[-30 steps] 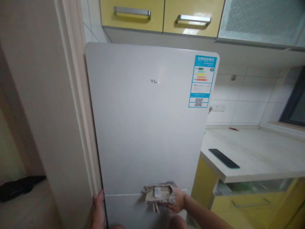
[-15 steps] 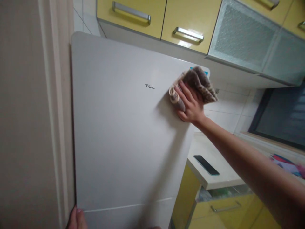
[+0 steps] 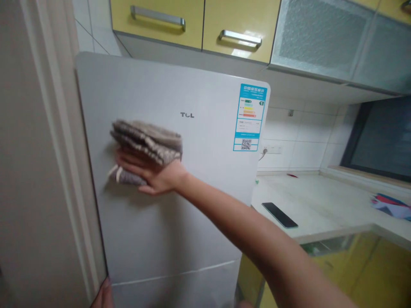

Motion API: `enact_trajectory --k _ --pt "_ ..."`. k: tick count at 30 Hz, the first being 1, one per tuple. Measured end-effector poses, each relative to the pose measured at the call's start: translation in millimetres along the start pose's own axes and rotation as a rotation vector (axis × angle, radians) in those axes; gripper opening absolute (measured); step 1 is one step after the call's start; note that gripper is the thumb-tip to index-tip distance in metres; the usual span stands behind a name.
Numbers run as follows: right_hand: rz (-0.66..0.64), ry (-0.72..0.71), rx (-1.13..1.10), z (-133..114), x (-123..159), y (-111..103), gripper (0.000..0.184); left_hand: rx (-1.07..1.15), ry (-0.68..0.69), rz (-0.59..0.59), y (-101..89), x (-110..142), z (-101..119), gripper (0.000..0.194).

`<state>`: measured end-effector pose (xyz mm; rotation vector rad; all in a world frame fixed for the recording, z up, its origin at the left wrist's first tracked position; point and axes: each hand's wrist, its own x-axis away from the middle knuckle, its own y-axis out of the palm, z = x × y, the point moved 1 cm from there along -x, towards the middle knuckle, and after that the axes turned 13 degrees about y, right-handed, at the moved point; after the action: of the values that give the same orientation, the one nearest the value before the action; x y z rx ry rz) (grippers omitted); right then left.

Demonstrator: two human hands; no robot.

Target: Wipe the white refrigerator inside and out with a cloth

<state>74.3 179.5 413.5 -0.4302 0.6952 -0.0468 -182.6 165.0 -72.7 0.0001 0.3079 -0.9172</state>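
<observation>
Right arm (image 3: 237,224) stretches out leftward, left fingers (image 3: 105,294) sitting low.

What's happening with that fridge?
A person's right hand has a bunched grey-brown cloth against the upper fridge door, below and left of the TCL logo. The left hand is at the fridge's lower left edge, near the seam. A dark phone-like slab lies on the counter to the right.
</observation>
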Motion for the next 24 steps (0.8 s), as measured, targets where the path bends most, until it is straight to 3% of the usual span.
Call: enact_trajectory --k 2,3,6,8,11,14,16,18,21,22,24 --pt "-0.082 -0.103 0.027 -59.1 58.6 29.6 0.085 0.017 -0.014 -0.010 -1.6 1.9 10.0 0.072" --pt "-0.131 -0.138 0.009 -83.5 91.5 41.7 0.072 0.020 -0.021 -0.016 -2.0 2.9 13.4 0.071" --pt "-0.310 -0.324 -0.302 -127.1 191.8 60.3 0.040 0.013 -0.026 -0.039 -2.4 4.5 18.2 0.066" --pt "-0.387 -0.386 -0.475 -126.5 248.5 57.0 0.038 0.011 -0.022 -0.059 -3.1 4.2 18.6 0.062" --pt "-0.418 -0.293 -0.623 -83.8 299.3 34.6 0.041 0.019 -0.019 -0.082 -5.3 5.8 19.5 0.056" --pt "-0.465 -0.163 -0.724 -14.0 302.7 3.2 0.055 0.025 0.008 -0.082 -5.8 19.2 24.1 0.058" --pt "-0.456 -0.083 -0.701 27.1 285.4 -16.0 0.066 0.020 0.043 -0.060 -1.6 37.8 30.6 0.064" --pt "-0.367 0.098 -0.611 50.3 260.7 -30.7 0.075 0.023 0.080 -0.047 8.5 62.8 41.1 0.072" --pt "-0.151 0.516 -0.509 37.6 221.8 -45.5 0.081 0.102 0.142 -0.122 33.2 103.5 68.2 0.079" --pt "-0.107 0.633 -0.545 21.4 209.8 -49.6 0.079 0.154 0.166 -0.185 41.8 115.8 80.6 0.078" --pt "-0.126 0.732 -0.782 -21.7 188.3 -58.6 0.073 0.302 0.178 -0.363 54.6 137.0 108.4 0.075"
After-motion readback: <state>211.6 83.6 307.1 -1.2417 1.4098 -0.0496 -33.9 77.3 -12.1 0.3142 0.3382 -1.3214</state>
